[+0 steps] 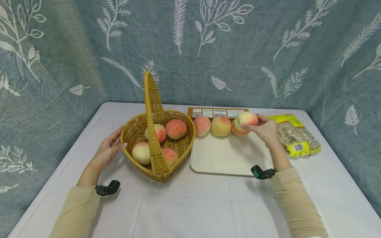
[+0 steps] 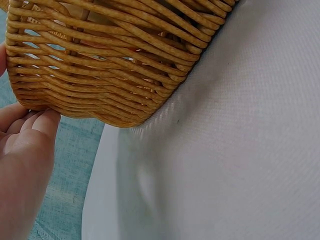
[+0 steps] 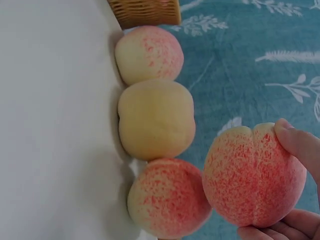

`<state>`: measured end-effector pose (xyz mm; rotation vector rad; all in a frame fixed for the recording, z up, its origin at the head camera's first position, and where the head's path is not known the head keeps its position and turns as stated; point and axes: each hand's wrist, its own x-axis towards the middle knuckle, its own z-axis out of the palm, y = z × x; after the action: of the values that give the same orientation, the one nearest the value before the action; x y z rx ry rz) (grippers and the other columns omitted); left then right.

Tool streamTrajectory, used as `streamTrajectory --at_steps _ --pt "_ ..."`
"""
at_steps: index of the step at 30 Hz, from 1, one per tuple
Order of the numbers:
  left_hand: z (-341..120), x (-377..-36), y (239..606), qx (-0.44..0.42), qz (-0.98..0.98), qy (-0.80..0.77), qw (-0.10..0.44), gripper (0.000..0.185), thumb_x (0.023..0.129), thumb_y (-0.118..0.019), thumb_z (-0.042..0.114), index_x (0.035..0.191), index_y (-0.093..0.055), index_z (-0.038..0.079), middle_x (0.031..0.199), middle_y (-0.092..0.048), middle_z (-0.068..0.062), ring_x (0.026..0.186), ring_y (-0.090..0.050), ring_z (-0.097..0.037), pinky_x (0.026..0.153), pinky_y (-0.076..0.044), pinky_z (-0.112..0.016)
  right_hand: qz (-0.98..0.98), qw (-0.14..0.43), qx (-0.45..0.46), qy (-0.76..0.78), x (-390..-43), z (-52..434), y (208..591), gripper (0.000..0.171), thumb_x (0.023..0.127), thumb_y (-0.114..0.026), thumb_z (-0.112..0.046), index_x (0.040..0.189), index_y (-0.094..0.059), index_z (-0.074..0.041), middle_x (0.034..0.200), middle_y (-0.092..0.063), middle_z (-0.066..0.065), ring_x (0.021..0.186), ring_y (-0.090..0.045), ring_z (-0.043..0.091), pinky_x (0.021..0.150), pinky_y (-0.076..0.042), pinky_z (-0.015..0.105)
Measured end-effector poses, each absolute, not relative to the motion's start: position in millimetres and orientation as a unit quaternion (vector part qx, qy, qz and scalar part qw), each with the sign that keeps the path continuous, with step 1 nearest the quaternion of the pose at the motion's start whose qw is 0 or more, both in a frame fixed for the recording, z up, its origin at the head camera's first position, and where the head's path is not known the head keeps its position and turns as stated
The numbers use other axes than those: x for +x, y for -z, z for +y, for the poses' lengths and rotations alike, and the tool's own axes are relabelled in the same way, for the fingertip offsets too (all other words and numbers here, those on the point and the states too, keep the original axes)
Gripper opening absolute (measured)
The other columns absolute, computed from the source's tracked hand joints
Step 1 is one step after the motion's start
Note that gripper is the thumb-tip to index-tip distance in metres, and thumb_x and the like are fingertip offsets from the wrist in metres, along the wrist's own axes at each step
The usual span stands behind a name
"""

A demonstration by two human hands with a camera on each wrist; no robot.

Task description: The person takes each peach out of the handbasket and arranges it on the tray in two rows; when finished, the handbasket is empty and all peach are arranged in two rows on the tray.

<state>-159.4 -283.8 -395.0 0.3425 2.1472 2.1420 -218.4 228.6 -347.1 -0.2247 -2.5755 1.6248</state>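
Note:
My right hand (image 1: pixel 251 121) holds a pink-and-cream peach (image 1: pixel 247 118) just above the far right end of a white tray (image 1: pixel 226 155). In the right wrist view its fingers (image 3: pixel 300 145) curl round that peach (image 3: pixel 252 175). Three more peaches line the tray's far edge: a red-speckled one (image 1: pixel 202 125), a pale yellow one (image 1: pixel 221 126) and a reddish one (image 1: pixel 239 131) partly under the held peach. My left hand (image 1: pixel 121 137) rests with straight fingers against the left wall of a wicker basket (image 1: pixel 140 167). The basket has a tall handle (image 1: pixel 151 109) and several peaches (image 1: pixel 176 128) inside.
A brown labelled carton (image 1: pixel 218 112) lies behind the tray. A yellow packet (image 1: pixel 296 135) sits at the table's right. The white tablecloth (image 1: pixel 193 205) spreads bare in front, and a patterned blue curtain (image 1: pixel 238 49) hangs behind.

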Motion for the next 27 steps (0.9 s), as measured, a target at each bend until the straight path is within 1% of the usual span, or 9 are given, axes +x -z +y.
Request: streamTrajectory --at_steps 5,10,12,16,18,21,27 --pt "-284 -160 395 0.114 0.702 -0.702 0.046 0.074 0.094 -0.046 -0.009 0.152 0.001 -0.008 0.158 0.006 -0.026 0.146 0.000 -0.035 0.109 -0.029 -0.016 -0.838 0.052 -0.080 -0.538 -217 237 348 0.074 0.081 -0.080 -0.027 0.142 -0.047 0.002 0.137 -0.053 0.022 0.124 -0.053 0.032 0.099 -0.048 0.039" --pt "-284 -160 394 0.113 0.699 -0.704 0.048 0.074 0.095 -0.046 -0.009 0.152 0.001 -0.007 0.158 0.007 -0.026 0.147 0.001 -0.034 0.109 -0.028 -0.016 -0.843 0.070 -0.083 -0.526 -216 245 346 0.071 0.081 -0.080 -0.027 0.138 -0.051 0.003 0.133 -0.057 0.022 0.120 -0.055 0.032 0.092 -0.050 0.031" --pt "-284 -160 394 0.112 0.699 -0.704 0.049 0.074 0.095 -0.046 -0.009 0.152 0.001 -0.007 0.159 0.007 -0.025 0.147 0.001 -0.034 0.109 -0.028 -0.016 -0.844 0.074 -0.092 -0.523 -216 248 346 0.071 0.080 -0.080 -0.028 0.138 -0.052 0.002 0.133 -0.057 0.021 0.119 -0.055 0.031 0.092 -0.050 0.032" --pt "-283 -160 392 0.109 0.700 -0.703 0.050 0.074 0.095 -0.046 -0.009 0.152 0.001 -0.007 0.159 0.006 -0.025 0.147 -0.001 -0.033 0.109 -0.029 -0.015 -0.848 0.079 -0.124 -0.510 -216 253 344 0.075 0.079 -0.081 -0.033 0.139 -0.052 -0.001 0.136 -0.055 0.019 0.121 -0.054 0.030 0.097 -0.048 0.039" --pt "-283 -160 392 0.109 0.701 -0.703 0.051 0.074 0.095 -0.046 -0.009 0.152 0.000 -0.007 0.159 0.006 -0.025 0.147 -0.001 -0.033 0.108 -0.029 -0.015 -0.849 0.084 -0.136 -0.503 -217 256 344 0.075 0.079 -0.081 -0.034 0.139 -0.052 -0.001 0.135 -0.056 0.019 0.122 -0.053 0.030 0.098 -0.047 0.040" --pt "-283 -160 391 0.107 0.700 -0.704 0.052 0.074 0.095 -0.046 -0.009 0.152 0.000 -0.007 0.159 0.006 -0.025 0.147 -0.001 -0.034 0.109 -0.028 -0.016 -0.853 0.091 -0.148 -0.492 -218 260 345 0.073 0.078 -0.081 -0.034 0.138 -0.054 -0.001 0.134 -0.057 0.018 0.121 -0.053 0.029 0.098 -0.048 0.039" --pt "-283 -160 390 0.106 0.699 -0.705 0.053 0.075 0.094 -0.046 -0.009 0.152 0.001 -0.007 0.159 0.007 -0.025 0.146 0.001 -0.035 0.110 -0.027 -0.017 -0.854 0.094 -0.170 -0.483 -221 267 351 0.072 0.079 -0.079 -0.035 0.138 -0.054 -0.001 0.136 -0.056 0.017 0.121 -0.053 0.028 0.093 -0.049 0.033"
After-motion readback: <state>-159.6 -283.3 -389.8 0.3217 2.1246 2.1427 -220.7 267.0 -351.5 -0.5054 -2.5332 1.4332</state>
